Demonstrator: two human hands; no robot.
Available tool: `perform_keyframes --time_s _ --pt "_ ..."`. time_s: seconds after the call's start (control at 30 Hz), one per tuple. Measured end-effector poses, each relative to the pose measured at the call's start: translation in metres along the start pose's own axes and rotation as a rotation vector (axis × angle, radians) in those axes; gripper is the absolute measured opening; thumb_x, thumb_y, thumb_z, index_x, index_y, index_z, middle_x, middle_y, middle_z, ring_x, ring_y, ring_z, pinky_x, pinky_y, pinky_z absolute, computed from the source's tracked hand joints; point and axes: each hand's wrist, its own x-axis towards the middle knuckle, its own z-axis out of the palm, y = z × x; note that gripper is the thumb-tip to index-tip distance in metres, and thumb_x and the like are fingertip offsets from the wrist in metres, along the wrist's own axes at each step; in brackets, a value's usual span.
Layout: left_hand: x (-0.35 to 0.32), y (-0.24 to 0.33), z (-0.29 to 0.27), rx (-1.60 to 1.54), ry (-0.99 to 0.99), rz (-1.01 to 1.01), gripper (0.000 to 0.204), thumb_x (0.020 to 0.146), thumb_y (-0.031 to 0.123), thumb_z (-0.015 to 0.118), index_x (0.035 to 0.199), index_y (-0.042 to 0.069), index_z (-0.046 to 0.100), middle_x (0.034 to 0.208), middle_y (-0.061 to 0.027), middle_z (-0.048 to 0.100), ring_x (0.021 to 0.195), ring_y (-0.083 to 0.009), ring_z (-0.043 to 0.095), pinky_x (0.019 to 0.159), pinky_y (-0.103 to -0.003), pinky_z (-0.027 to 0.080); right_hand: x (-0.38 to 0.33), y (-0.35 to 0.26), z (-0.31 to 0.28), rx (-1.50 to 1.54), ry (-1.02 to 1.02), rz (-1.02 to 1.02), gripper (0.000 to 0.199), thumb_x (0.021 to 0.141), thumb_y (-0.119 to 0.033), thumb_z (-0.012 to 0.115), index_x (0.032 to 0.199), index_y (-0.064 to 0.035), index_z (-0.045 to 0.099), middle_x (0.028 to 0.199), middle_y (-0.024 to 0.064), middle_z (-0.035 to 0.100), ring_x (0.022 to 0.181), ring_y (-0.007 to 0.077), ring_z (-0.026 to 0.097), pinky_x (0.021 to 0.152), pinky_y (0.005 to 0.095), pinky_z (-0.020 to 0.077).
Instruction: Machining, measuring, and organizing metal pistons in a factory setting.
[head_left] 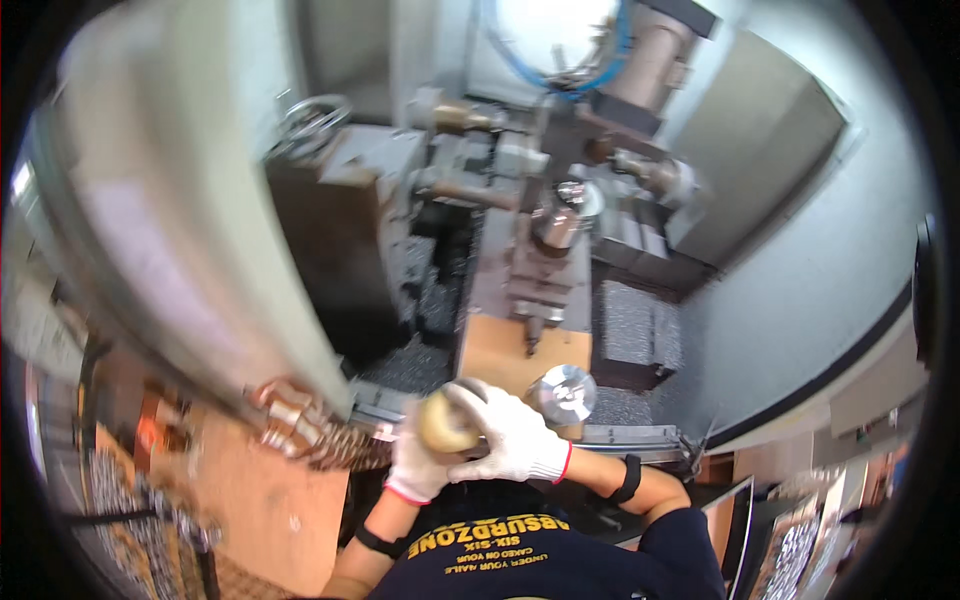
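Note:
Both of my hands, in white knit gloves with red cuffs, are closed around a rounded brass-coloured metal part (446,424) in front of my chest. My left hand (413,468) supports it from the left and below. My right hand (512,436) wraps over its right side, hiding much of it. Just beyond the right hand, a shiny silver round metal part (567,394) sits at the edge of a tan board (500,352). Further in, a shiny cylindrical metal piece (560,218) stands on the machine's central fixture (540,285). Motion blurs fine detail.
A machine enclosure surrounds the work area, with a pale door (215,190) at left and a grey wall (800,270) at right. Metal chips (628,325) cover the machine bed. Stacked copper-coloured parts (305,420) stand left of my hands. A blue hose (620,50) hangs at the back.

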Motion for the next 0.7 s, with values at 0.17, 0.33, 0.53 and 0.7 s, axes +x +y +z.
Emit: perform_keyframes --time_s 0.17,0.33,0.53,0.7 --pt "-0.037 -0.035 -0.023 0.206 -0.047 0.053 0.065 0.097 0.059 0.044 0.141 0.011 0.042 0.141 -0.0096 0.049 0.130 -0.0252 0.047 0.110 -0.042 0.038 -0.019 0.003 0.027 0.863 -0.064 0.445 0.078 0.077 -0.037 0.078 0.140 -0.0058 0.044 0.134 0.0135 0.054 0.122 0.0241 0.055 0.099 0.0396 0.0477" --pt "-0.125 0.014 -0.114 0.187 0.236 0.343 0.058 0.099 0.048 0.047 0.134 0.001 0.050 0.127 -0.0173 0.058 0.117 -0.0328 0.055 0.104 -0.049 0.041 -0.060 0.045 0.016 1.784 0.051 0.563 0.069 0.092 -0.061 0.049 0.140 -0.0114 0.046 0.133 0.0139 0.055 0.123 0.0342 0.053 0.099 0.0535 0.0452" --pt "-0.101 0.092 -0.179 -0.067 0.878 0.755 0.059 0.098 0.054 0.043 0.136 0.009 0.048 0.122 -0.0139 0.061 0.112 -0.0314 0.058 0.097 -0.048 0.047 -0.071 0.028 -0.007 1.886 0.229 0.567 0.075 0.089 -0.064 0.047 0.140 -0.0083 0.045 0.126 0.0144 0.056 0.117 0.0339 0.054 0.101 0.0521 0.0419" --pt "-0.065 0.093 -0.156 0.346 0.262 0.658 0.068 0.097 0.062 0.032 0.140 0.011 0.046 0.127 -0.0145 0.060 0.107 -0.0318 0.063 0.088 -0.042 0.054 -0.083 0.052 -0.013 1.967 0.231 0.624 0.067 0.079 -0.040 0.059 0.138 -0.0126 0.045 0.139 0.0159 0.049 0.126 0.0419 0.047 0.105 0.0655 0.0336"
